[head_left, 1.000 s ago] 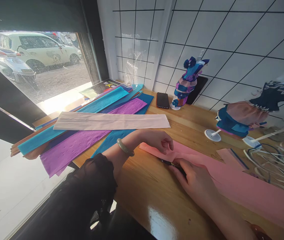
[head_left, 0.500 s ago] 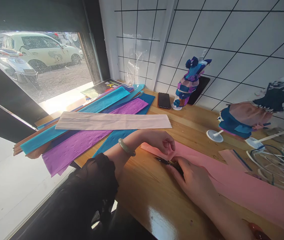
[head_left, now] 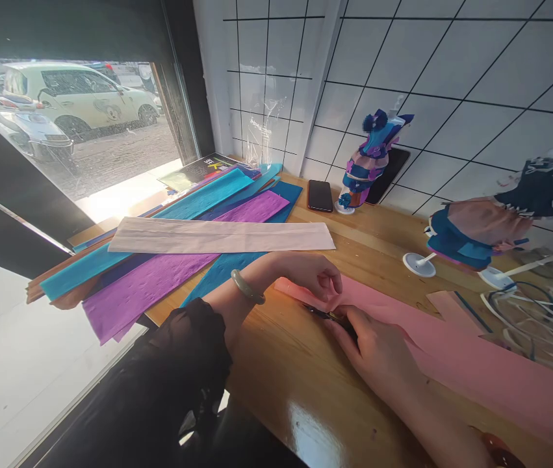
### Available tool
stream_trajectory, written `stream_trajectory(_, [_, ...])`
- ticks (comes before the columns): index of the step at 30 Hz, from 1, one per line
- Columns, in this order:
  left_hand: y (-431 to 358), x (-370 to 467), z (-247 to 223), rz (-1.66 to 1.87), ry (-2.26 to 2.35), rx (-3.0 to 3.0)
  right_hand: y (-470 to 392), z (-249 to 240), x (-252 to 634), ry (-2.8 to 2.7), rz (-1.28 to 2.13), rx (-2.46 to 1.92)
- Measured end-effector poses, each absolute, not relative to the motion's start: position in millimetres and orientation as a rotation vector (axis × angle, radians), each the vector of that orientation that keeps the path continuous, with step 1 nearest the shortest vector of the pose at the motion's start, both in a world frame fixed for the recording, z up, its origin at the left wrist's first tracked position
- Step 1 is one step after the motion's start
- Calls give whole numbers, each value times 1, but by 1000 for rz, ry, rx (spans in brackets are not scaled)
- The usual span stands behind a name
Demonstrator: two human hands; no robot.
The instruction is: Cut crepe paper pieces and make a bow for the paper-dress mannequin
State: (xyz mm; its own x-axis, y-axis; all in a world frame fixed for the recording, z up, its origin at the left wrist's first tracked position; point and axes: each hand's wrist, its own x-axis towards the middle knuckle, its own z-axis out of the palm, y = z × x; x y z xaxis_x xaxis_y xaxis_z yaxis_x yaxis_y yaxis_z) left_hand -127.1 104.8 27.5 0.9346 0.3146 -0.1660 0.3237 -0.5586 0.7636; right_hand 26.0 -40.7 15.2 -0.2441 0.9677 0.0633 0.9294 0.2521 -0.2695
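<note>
A long strip of pink crepe paper (head_left: 471, 357) lies along the table from the middle to the right edge. My left hand (head_left: 312, 276) is closed at its left end, fingers pinching an edge that is lifted slightly. Just in front of it, my right hand (head_left: 373, 344) is wrapped round small dark scissors (head_left: 318, 312), whose tips point left by the near edge of the paper. The fingers hide most of the handles. Behind my left wrist, a pale pink paper strip (head_left: 227, 236) lies across a heap of blue and purple paper strips (head_left: 159, 286).
A phone (head_left: 320, 196) lies by the tiled wall. Beside it stands a small doll form in a blue and purple paper dress (head_left: 368, 159); another dressed form (head_left: 488, 227) leans at the right. Paper scraps (head_left: 456, 312) and white cords (head_left: 544, 325) lie near it. A window is at left.
Almost nothing differs. Both hands, the scissors and the pink paper stay in nearly the same place, with only a very slight shift of the view.
</note>
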Motion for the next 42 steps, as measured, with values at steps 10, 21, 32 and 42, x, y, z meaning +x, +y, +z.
stream_trajectory(10, [109,-128,21,3,413,2195,-41,13,24,-2300,290,-1806])
stream_trajectory(21, [116,-143,31,-204,637,2310,-41,11,25,-2278,389,-1860])
stream_trajectory(32, [110,-135,30,-254,565,2349,-41,15,22,-2262,467,-1890])
stream_trajectory(42, [111,-140,33,-198,540,2318,-42,18,22,-2247,493,-1955])
